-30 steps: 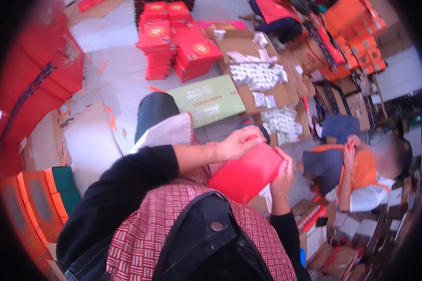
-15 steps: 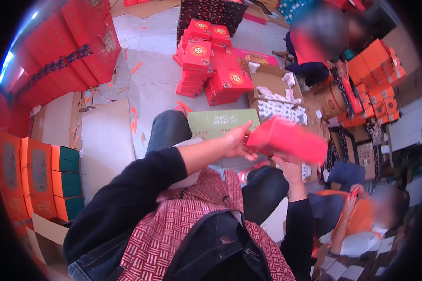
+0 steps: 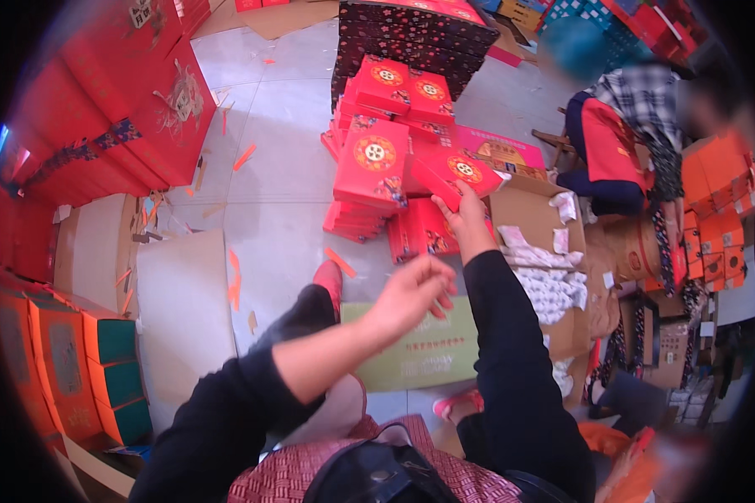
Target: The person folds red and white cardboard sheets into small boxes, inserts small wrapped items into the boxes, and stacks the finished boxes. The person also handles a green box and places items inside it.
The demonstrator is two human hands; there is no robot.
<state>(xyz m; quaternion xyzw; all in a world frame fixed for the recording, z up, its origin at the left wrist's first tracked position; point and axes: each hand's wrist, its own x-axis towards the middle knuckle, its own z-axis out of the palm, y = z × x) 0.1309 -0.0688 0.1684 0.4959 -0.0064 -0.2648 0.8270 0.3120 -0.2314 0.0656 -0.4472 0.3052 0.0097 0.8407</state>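
Note:
My right hand reaches forward and grips the near edge of a red gift box with a round gold emblem on its lid. That box is at the right side of a pile of matching red boxes; whether it rests on those below is hidden. My left hand hangs in the air nearer to me, empty, its fingers loosely bent and a little apart. Below it lies a flat green carton between my feet.
Right of the pile, an open cardboard box holds several small white wrapped packets. Dark patterned boxes stand behind. Large red boxes and orange-green boxes line the left. A co-worker bends over at far right; orange strips litter the floor.
The red box went from between both hands over my lap forward to the pile, in my right hand. My left hand let go of it and drew back. The view shifted forward.

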